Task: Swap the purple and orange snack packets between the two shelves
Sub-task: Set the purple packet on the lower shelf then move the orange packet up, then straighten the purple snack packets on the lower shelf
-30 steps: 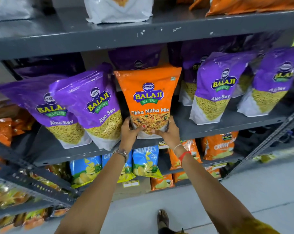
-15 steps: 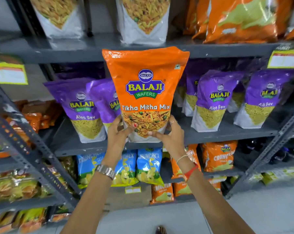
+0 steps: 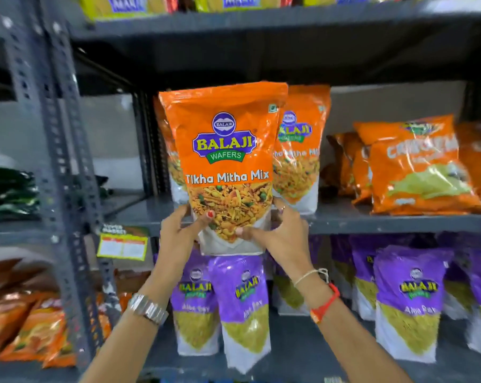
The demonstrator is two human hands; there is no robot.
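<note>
I hold an orange Tikha Mitha Mix packet (image 3: 228, 150) upright by its bottom corners, my left hand (image 3: 178, 239) on its left and my right hand (image 3: 280, 236) on its right. It hangs in front of the upper shelf (image 3: 372, 225), its base just below the shelf edge. Behind it on that shelf stands another orange Tikha Mitha Mix packet (image 3: 300, 150). Several purple Aloo Sev packets (image 3: 242, 305) stand on the lower shelf (image 3: 303, 352), right beneath my hands.
Orange Crunchem bags (image 3: 419, 167) lie on the upper shelf to the right. A perforated grey upright post (image 3: 54, 161) stands at the left, with a yellow price tag (image 3: 122, 246) beside it. Orange and brown packets (image 3: 20, 322) fill the neighbouring rack at lower left.
Both hands have lifted the orange packet from the purple packets' shelf up to the level of the shelf above. The view has tilted upward with it.
</note>
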